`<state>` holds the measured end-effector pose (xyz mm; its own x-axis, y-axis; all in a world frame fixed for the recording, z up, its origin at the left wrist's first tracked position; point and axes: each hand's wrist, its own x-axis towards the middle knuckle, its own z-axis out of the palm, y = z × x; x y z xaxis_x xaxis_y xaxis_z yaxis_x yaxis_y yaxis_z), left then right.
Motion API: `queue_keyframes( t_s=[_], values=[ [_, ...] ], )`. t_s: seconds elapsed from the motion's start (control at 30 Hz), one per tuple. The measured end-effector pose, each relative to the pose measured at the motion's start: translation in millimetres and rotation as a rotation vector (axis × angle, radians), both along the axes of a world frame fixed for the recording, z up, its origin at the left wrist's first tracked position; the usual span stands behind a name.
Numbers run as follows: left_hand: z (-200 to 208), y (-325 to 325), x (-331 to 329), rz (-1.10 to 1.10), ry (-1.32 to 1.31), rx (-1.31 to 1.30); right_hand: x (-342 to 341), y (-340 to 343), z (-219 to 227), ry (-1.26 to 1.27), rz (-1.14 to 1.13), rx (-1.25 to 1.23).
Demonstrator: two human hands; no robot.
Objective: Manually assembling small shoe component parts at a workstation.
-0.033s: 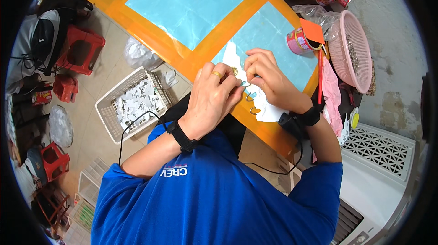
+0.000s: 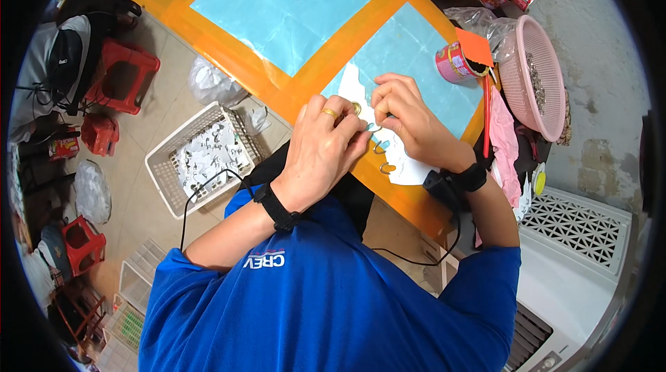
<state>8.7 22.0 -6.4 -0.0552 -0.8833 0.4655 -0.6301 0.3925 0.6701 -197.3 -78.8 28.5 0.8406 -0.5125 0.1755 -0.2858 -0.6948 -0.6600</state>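
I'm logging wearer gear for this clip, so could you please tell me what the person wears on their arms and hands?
Both arms have short blue sleeves. The left hand has a gold ring and a black wristband with a thin black cable. The right hand has a bulkier black wrist device, also cabled.

A person seen from above wears a bright blue short-sleeved shirt point(image 2: 333, 303) with white lettering printed near the left shoulder. Both forearms are bare. The left hand point(image 2: 322, 146) has a gold ring point(image 2: 329, 113) on one finger, and a black strap band point(image 2: 277, 207) circles the left wrist. The right hand point(image 2: 409, 119) shows no ring; a black band with a small dark box-shaped unit point(image 2: 458, 181) sits on the right wrist. A thin black cable point(image 2: 201, 192) loops out from the left wristband, and another thin black cable point(image 2: 430, 247) hangs below the right wrist unit across the shirt
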Motion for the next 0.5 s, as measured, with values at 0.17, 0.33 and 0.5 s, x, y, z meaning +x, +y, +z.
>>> queue_keyframes(
  t_s=[0.17, 0.33, 0.5],
  values=[
    [1.0, -0.3, 0.8, 0.000, -0.020, 0.001, 3.3, -1.0, 16.8, 0.039, 0.077, -0.148],
    [1.8, -1.6, 0.6, -0.011, -0.004, -0.003, 0.8, -9.5, 21.0, -0.073, 0.091, -0.146],
    [0.9, -0.7, 0.7, -0.008, 0.005, -0.002, 7.2, 4.5, 34.5, -0.135, -0.131, -0.051]
  ],
)
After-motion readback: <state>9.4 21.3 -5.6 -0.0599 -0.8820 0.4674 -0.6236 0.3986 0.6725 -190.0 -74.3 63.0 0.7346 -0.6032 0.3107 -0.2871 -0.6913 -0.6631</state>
